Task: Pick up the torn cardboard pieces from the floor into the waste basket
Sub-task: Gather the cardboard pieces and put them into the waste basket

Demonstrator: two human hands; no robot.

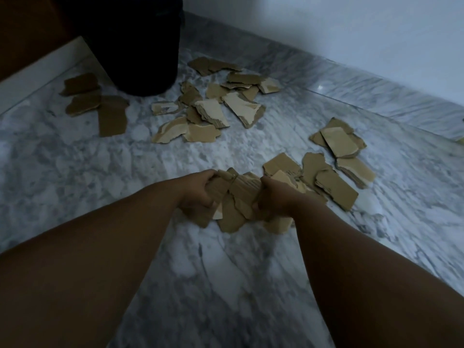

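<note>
So you've got the marble floor (226,285) running out to the wall along its far edge, and the dark waste basket (140,51) is parked up at the far-left corner, well apart from where you're working. That's the bit that matters: the basket sits ahead and to the left of your hands, so I'd guess the carry swings forward-left, with your left hand on the nearer side. The biggest scatter of torn cardboard pieces (213,109) lies mid-floor just right of the basket. There's a smaller group (336,159) toward the floor's right edge, and three pieces (98,101) on the basket's left. Then there's the bundle (238,197) near the floor's middle, stretched side to side between your hands. Your left hand (198,189) has its fingers curled round the left end, and your right hand (273,194) clamps the right end. It's blurry, so I can't tell if the bundle's off the floor yet.
</note>
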